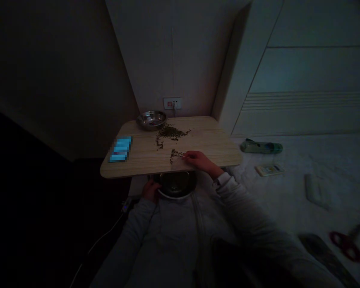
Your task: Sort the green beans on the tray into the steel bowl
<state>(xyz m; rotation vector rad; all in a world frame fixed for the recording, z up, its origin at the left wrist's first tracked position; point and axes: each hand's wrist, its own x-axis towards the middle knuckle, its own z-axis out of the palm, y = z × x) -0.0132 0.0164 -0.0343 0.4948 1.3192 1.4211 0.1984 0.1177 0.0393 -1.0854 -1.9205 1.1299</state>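
My left hand (pixel 151 190) grips the left rim of a round, dark-looking bowl (pixel 176 193), held just under the front edge of a small wooden table (pixel 216 140). A few tiny specks lie in the bowl. My right hand (pixel 195 160) rests low over the tabletop near that edge, its fingers pinched together; what they hold, if anything, is too small and dim to make out. Beside the fingertips lies a thin line of small dark beans or seeds (pixel 172 155). Farther back is a larger scattered pile of the same beans (pixel 169 131).
A shiny steel bowl (pixel 151 120) stands at the table's back left. A lit phone (pixel 120 149) lies at the left. A wall socket (pixel 172 103) is behind. On the white bedding (pixel 291 200) are a green case (pixel 261 147), another phone (pixel 269 170) and red-handled scissors (pixel 346 245).
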